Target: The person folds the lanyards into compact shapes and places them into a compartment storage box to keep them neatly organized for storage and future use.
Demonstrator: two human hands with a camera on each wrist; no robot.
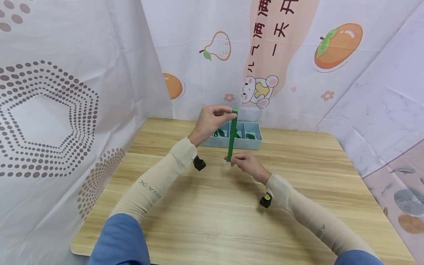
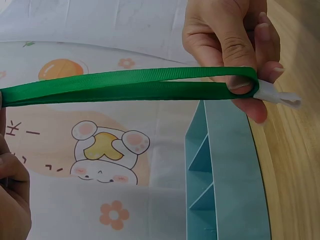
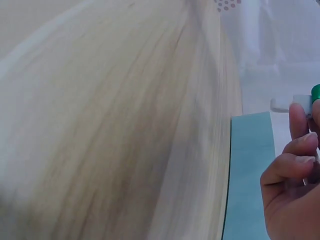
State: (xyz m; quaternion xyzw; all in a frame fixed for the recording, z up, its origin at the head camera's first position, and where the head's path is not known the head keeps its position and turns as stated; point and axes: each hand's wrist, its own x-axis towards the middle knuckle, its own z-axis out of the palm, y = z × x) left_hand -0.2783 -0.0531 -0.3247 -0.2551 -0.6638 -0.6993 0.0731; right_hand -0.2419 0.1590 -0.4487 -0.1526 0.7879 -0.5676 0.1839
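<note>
Centre of the head view: a green ribbon (image 1: 232,135) is stretched upright above the table (image 1: 212,221). The left hand (image 1: 210,119) pinches its top end; the right hand (image 1: 245,162) pinches its lower end, before the blue tray (image 1: 255,141).

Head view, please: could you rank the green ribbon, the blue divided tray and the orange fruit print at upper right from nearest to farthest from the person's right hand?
1. Green ribbon: its lower end is pinched in the right hand.
2. Blue divided tray: just behind the hand, on the table.
3. Orange fruit print: high on the backdrop, far right.
</note>
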